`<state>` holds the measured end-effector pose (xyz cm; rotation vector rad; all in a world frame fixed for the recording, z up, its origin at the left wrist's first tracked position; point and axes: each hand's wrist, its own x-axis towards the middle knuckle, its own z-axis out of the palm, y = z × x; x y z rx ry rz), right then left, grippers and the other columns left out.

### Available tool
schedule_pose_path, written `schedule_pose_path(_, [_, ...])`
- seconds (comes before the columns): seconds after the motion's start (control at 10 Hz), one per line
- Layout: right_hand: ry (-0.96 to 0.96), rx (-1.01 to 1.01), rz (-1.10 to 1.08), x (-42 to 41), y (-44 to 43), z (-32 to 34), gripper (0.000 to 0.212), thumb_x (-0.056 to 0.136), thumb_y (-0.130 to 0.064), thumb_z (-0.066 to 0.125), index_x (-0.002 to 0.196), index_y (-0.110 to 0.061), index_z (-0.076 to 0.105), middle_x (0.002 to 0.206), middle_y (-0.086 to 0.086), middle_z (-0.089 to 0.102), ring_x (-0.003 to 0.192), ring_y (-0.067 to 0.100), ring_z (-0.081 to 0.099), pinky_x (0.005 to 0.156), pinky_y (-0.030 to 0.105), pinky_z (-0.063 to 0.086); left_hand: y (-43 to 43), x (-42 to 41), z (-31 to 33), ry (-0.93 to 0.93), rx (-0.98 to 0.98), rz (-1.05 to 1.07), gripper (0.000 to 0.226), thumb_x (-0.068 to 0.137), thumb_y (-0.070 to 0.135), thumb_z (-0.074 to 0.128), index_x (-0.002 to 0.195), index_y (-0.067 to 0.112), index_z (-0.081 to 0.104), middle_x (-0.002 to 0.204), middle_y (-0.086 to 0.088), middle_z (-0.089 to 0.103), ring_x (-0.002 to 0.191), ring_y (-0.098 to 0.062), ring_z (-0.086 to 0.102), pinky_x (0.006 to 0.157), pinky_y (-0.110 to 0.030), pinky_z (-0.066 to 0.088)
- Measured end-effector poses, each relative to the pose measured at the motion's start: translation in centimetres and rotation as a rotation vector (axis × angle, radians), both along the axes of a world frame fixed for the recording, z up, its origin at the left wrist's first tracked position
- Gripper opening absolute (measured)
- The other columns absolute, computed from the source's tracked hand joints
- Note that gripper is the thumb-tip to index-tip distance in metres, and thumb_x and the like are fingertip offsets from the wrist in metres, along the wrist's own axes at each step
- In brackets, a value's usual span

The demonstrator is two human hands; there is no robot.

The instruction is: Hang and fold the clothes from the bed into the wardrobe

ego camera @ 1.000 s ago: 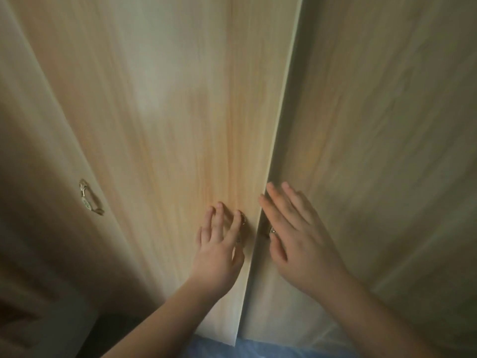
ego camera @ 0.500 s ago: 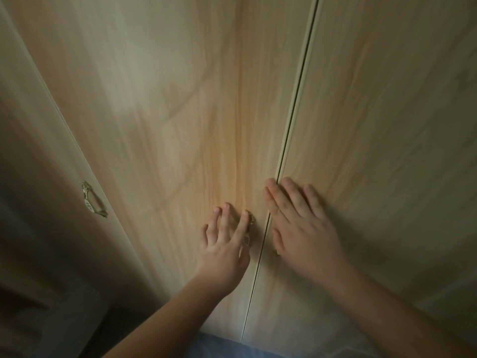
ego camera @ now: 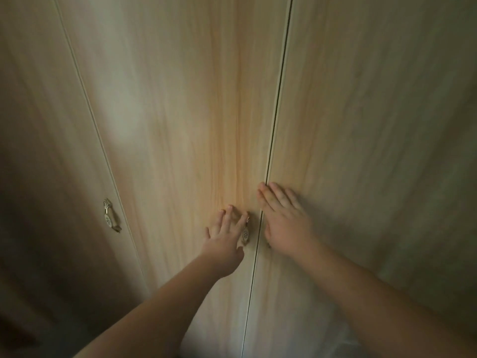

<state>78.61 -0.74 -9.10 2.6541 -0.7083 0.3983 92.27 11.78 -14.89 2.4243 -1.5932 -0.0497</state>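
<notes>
**Both hands flat against the shut wardrobe doors**

The wardrobe (ego camera: 180,73) is filling the whole view, its pale wood-grain doors rising straight ahead of the person. The middle door (ego camera: 185,140) and the right door (ego camera: 374,140) are meeting along a thin dark seam (ego camera: 274,125), with both panels lying flush.

The left hand (ego camera: 224,244) is resting on the middle door close to that door's right edge, about halfway down the visible panel. Its fingers (ego camera: 222,222) are lying straight and spread, their tips touching the wood, and it is holding nothing. A small metal handle (ego camera: 245,232) is sitting just beside this hand, between the index finger and the seam. Whether the thumb is touching the handle is not clear.

The right hand (ego camera: 284,223) is pressing flat on the right door, right at that door's left edge. Its fingers are lying straight and close together, and the outermost fingertip is reaching the seam. It is holding nothing either. The two hands are lying near each other, one on each side of the seam.

Further left, the left door (ego camera: 38,164) is standing in shadow, and a second handle (ego camera: 111,215) is showing near its right edge.
</notes>
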Motion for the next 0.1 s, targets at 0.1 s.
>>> schedule_pose_path(0.1, [-0.052,0.169,-0.096,-1.94,3.58,-0.14,0.075,0.093,-0.033,0.045,0.159,-0.022,0.012,0.168,-0.001,0.010,0.155,0.018,0.000,0.125,0.043,0.006,3.60,-0.31,2.10,-0.011,-0.038,-0.086,0.084,0.097,0.034,0.044,0.152,0.045,-0.018,0.165,0.003,-0.022,0.152,-0.026,-0.017,0.123,-0.051,0.005])
